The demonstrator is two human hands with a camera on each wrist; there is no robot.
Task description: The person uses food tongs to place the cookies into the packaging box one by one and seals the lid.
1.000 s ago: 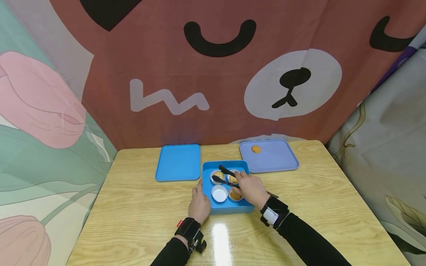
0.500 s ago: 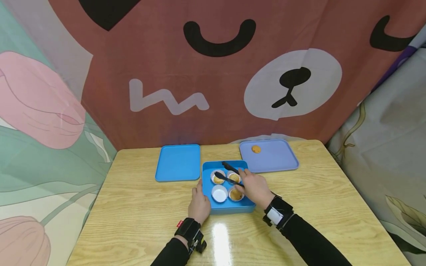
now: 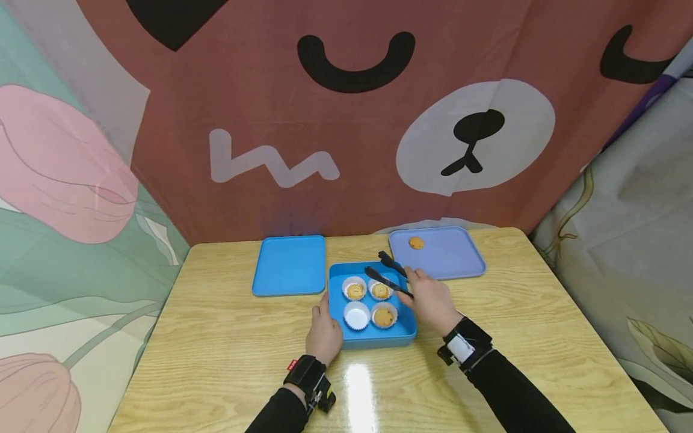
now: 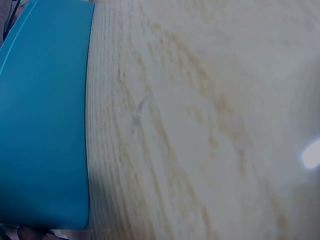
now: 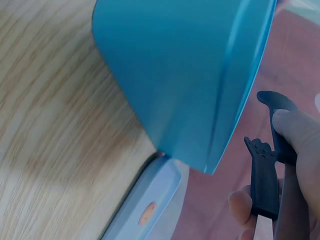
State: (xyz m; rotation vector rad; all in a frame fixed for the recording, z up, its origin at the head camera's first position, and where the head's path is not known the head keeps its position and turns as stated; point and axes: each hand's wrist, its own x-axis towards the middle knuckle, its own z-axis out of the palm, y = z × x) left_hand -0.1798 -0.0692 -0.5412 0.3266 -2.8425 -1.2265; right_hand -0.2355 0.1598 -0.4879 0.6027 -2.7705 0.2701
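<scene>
My right hand [image 3: 431, 302] grips a pair of black tongs [image 3: 387, 281] above the right half of a blue box [image 3: 373, 338]. The tongs' tips are apart, with nothing between them. In the right wrist view, thumb and fingers pinch the dark tong handles [image 5: 265, 182]. Along the box's left side rests my left hand [image 3: 325, 335], its fingers extended against the wall. Inside the box stand several white paper cups. A cookie [image 3: 355, 291] sits in the back-left cup, another cookie [image 3: 381, 291] in the back-right, and a third cookie [image 3: 384, 317] front-right. Only white paper shows in the front-left cup [image 3: 357, 316].
A flat blue tray [image 3: 289, 265] lies back left on the wooden table [image 3: 227, 343]. Back right is a lavender tray [image 3: 449, 255] bearing one cookie [image 3: 416, 243]. Behind the table hangs a printed cloth [image 3: 260, 204].
My right hand has drawn the tongs up and to the right, away from the cups, uncovering the cookies. The left hand stays on the box.
</scene>
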